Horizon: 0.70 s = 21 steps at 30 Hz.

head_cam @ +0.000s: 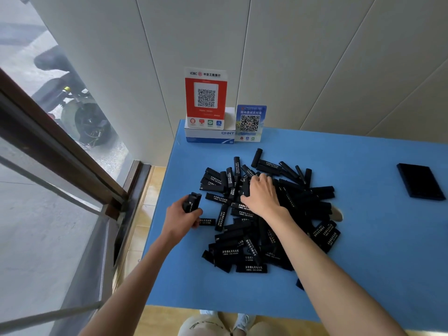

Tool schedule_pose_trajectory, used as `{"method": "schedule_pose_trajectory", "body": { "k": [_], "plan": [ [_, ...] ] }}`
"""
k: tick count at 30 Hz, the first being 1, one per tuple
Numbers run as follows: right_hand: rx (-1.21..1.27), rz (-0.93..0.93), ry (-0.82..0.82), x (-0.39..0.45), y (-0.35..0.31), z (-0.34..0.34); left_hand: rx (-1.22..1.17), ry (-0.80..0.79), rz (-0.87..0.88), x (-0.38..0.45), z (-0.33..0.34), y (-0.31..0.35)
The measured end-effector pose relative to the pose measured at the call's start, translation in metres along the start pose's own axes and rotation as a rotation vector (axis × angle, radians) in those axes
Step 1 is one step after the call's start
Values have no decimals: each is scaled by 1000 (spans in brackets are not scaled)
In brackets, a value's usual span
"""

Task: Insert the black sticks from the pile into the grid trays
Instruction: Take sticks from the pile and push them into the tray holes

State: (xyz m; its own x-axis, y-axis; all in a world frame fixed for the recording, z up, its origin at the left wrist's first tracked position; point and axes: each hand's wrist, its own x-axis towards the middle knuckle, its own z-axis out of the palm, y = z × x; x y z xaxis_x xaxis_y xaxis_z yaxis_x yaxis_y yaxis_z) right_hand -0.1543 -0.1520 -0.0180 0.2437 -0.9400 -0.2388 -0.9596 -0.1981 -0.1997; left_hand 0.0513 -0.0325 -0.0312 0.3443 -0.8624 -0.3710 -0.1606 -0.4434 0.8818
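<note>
A pile of black sticks (244,241) with white lettering lies spread over the middle of the blue table (378,263). My left hand (180,220) is at the pile's left edge and grips a small bunch of black sticks (192,202) held upright. My right hand (260,195) rests palm down on the upper middle of the pile, its fingers curled around one stick (246,189). A flat black grid tray (420,180) lies at the table's right side, apart from the pile.
Two QR-code signs, a red one (206,98) and a blue one (251,122), stand with a white box (209,135) at the table's far left corner by the wall. A glass door (48,166) stands to the left. The table's left edge is near my left hand.
</note>
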Motion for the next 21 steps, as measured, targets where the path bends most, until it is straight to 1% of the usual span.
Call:
{"method": "schedule_pose_trajectory", "body": {
  "k": [5,12,16,21],
  "plan": [
    [-1,56,-72,4,-2,-3,-3,4,8,0,0,0],
    [-84,31,-224,10,-8,-4,5,-12,14,1,1,-2],
    [-74,23,-183,10,-10,1,1,-23,21,0,3,0],
    [-112,6,-196,6,-10,3,-18,-40,21,-1,5,2]
  ]
}}
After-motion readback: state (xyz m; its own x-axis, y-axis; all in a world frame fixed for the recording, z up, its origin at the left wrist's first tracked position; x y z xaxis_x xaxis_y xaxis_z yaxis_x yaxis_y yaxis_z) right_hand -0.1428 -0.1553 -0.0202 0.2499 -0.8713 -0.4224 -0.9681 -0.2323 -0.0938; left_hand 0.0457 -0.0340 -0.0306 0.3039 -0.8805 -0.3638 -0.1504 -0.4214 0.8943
